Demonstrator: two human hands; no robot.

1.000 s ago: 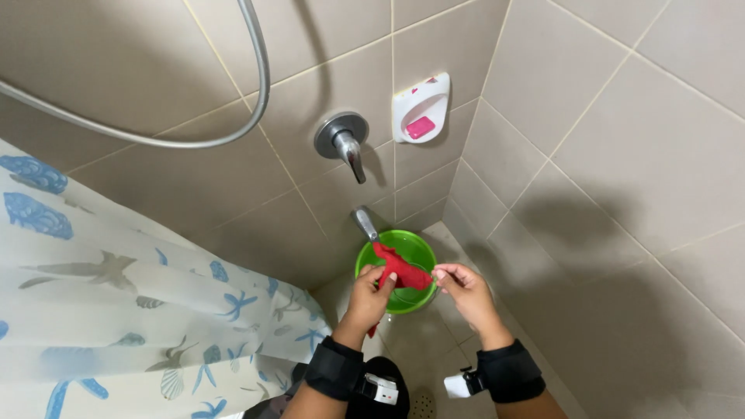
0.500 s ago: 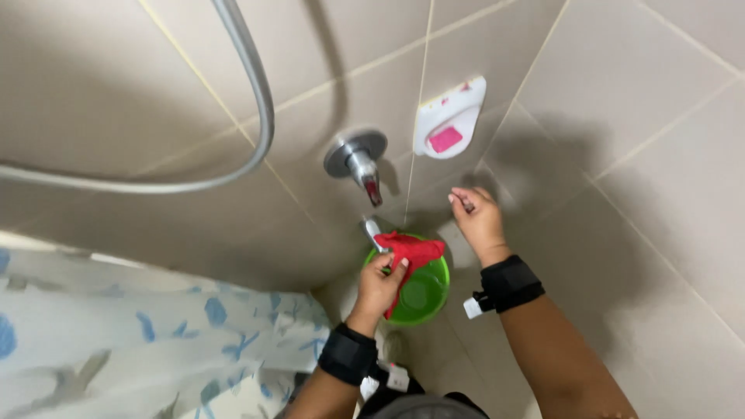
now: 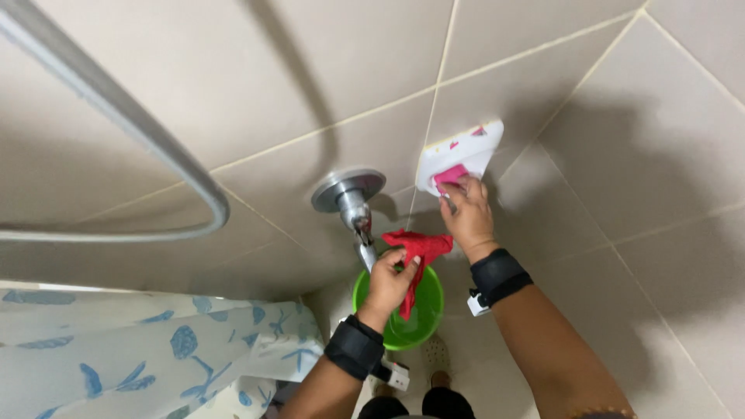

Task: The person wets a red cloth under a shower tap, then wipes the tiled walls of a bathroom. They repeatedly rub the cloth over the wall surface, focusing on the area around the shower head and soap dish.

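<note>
R hand (image 3: pixel 467 217) covers the pink soap (image 3: pixel 450 175) in the wall soap holder (image 3: pixel 466 151), grip unclear. L hand (image 3: pixel 390 281) clutches red cloth (image 3: pixel 415 256) over green bucket (image 3: pixel 403 330), partly hidden. Vs 0.5 s ago: R hand now up at the holder.

Red cloth (image 3: pixel 415 256), green bucket (image 3: pixel 423 314)

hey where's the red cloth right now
In the head view, the red cloth is near the middle, held by the left hand just right of the chrome tap, hanging over the green bucket, below the right hand.
</note>
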